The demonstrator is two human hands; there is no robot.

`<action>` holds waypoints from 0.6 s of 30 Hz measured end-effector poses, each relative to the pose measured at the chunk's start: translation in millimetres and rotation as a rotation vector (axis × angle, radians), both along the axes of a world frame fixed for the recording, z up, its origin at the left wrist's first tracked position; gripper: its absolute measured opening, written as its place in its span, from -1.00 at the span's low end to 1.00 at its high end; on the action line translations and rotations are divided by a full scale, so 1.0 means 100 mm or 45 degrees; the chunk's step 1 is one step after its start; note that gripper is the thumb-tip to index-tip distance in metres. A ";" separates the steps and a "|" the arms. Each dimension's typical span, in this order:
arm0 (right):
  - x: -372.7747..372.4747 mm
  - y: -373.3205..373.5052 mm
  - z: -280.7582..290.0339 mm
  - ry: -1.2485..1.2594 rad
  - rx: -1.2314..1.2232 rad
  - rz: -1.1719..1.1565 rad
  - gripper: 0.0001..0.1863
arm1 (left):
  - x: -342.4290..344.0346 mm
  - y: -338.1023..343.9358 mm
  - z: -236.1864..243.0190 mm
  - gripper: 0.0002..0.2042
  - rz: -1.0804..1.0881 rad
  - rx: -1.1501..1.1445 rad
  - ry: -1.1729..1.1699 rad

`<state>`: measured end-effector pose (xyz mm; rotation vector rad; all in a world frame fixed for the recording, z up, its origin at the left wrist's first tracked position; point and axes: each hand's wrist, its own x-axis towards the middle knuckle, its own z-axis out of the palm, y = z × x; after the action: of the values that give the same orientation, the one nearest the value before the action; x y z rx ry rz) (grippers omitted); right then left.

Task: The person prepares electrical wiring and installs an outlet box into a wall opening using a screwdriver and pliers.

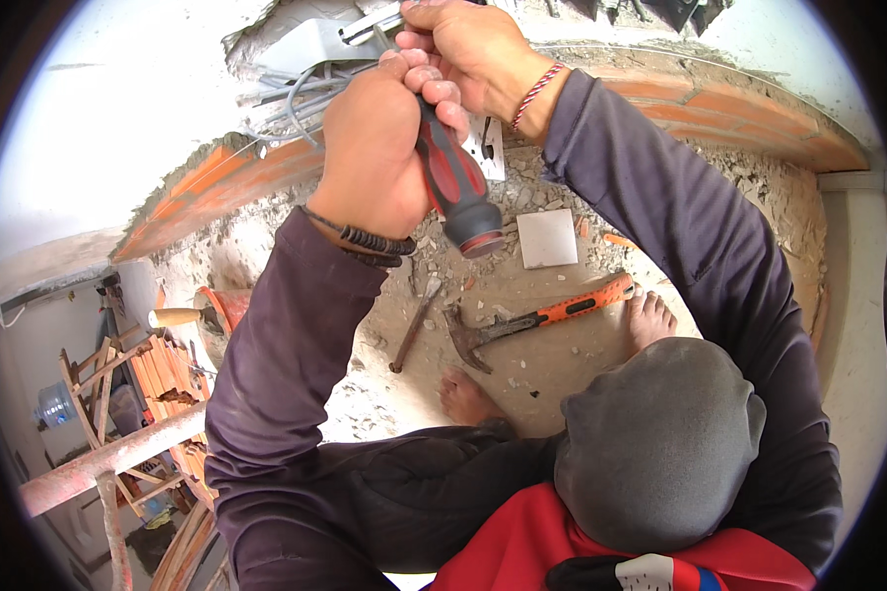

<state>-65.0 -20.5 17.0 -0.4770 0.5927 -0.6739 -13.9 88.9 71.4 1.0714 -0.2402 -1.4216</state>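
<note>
Red-and-black, the screwdriver [450, 163] should feel light, stiff and non-slip, best held by the handle [471, 212] my left grip [371, 138] firmly encloses near the broken wall edge [192, 177], though my right grip's [483, 54] hold I cannot tell.

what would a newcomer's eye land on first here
Probably the red-and-black tool handle at upper centre, gripped in the person's left hand, with the right hand close beside it at the top edge. Next, the hammer with its bright orange-and-black handle, lying on the ground between two bare feet. Then the exposed orange bricks at upper right.
</note>
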 end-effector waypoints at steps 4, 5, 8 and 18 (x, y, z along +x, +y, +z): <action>-0.04 -0.03 -0.01 0.013 0.018 0.123 -0.76 | -0.06 -0.03 0.05 -0.86 0.055 0.027 -0.039; -0.05 -0.01 0.02 -0.015 0.025 0.128 -0.77 | -0.08 -0.03 0.06 -0.87 0.078 0.040 -0.063; -0.16 0.03 0.10 -0.044 -0.044 0.203 -0.77 | -0.06 -0.04 0.04 -0.89 0.069 0.061 -0.078; -0.09 -0.05 0.14 0.252 0.021 0.338 -0.60 | -0.09 -0.03 0.07 -0.88 0.141 0.099 -0.148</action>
<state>-73.9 -25.6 30.9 -0.5991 0.7054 -0.3711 -22.6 86.2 78.1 1.2150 -0.2070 -1.2802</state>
